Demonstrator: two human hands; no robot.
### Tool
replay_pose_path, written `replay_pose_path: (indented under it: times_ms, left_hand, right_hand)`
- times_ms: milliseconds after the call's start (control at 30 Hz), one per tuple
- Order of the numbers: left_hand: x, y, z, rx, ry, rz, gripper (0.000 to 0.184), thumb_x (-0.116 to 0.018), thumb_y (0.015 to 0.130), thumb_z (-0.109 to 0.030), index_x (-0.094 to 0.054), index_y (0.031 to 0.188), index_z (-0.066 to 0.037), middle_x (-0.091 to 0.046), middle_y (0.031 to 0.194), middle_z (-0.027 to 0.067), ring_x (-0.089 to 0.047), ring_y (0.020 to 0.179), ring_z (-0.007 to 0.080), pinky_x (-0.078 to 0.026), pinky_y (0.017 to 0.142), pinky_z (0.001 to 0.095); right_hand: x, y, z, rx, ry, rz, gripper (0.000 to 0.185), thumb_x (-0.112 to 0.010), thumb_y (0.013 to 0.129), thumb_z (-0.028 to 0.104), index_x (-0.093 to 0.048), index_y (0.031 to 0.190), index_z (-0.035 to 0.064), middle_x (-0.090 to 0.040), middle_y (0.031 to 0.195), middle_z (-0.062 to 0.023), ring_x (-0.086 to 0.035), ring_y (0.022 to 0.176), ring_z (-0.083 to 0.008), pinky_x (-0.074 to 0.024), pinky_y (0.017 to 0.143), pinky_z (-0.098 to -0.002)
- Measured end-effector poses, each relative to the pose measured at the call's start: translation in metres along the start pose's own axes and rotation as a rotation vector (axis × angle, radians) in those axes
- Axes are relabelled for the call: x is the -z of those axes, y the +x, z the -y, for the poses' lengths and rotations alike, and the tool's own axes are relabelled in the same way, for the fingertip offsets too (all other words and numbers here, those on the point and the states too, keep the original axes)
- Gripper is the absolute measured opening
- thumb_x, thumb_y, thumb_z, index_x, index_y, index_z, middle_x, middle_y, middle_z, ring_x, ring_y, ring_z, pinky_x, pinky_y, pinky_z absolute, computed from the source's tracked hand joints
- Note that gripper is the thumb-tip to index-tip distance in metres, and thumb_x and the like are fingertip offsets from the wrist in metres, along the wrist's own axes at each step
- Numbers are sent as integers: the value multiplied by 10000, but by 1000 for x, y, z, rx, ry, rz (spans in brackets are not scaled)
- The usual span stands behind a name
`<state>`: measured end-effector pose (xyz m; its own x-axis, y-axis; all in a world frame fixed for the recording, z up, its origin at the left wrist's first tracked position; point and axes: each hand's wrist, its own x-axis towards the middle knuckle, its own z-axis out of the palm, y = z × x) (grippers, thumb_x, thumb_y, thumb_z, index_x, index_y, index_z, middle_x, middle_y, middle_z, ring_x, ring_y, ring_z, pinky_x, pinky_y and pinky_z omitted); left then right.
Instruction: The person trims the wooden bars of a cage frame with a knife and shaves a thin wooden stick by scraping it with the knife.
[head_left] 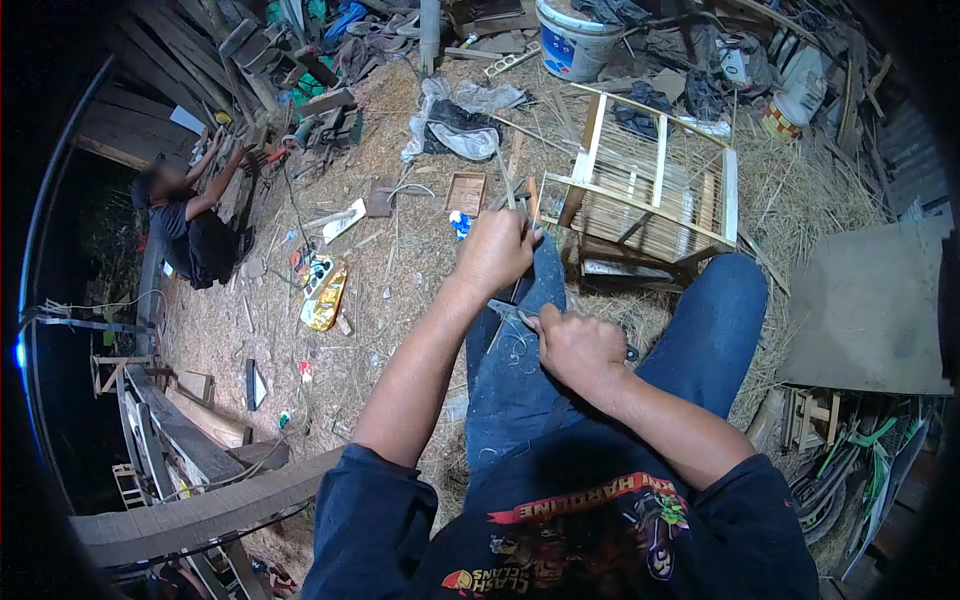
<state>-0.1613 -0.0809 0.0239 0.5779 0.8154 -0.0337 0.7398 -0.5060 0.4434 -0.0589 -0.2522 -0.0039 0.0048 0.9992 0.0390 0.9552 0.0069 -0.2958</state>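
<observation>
thin pale strip (506, 182), knife (508, 310) pointing left

"CLASH OF CLANS", "HARDLINE" on shirt (590, 540)

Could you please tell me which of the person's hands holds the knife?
The right hand holds the knife; the left hand, farther forward, grips a thin strip instead.

Knife blade (510, 310): metal. Held strip (506, 180): pale, wood-like, matt. Slatted frame (658, 165): bare wood, matt. Jeans (710, 320): matt denim, dusty. Ground (215, 330): rough, strawy. Bucket (572, 45) at ground's far edge: smooth plastic. Packet (325, 308): glossy, foil-like.
</observation>
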Motion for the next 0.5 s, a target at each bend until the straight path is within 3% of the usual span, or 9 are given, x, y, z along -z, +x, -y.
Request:
replay_pose_path:
  times_ms: [167, 500]
  left_hand:
    - [-7, 0, 2, -8, -21, -58, 290, -766, 930, -240, -748, 878, 44, -689, 781, 289, -697, 770, 473, -553, 727, 522]
    - [-11, 4, 6, -44, -17, -66, 273, -753, 928, -221, -737, 845, 39, -692, 780, 281, -698, 766, 471, -552, 726, 527]
  right_hand:
    - [11, -1, 3, 34, -27, 37, 315, -552, 1061, 365, -643, 904, 107, -729, 675, -115, -751, 590, -280, -588, 509, -430]
    - [-6, -26, 21, 70, 4, 153, 332, -554, 1058, 372, -645, 890, 101, -717, 661, -142, -740, 582, -310, -570, 496, -467]
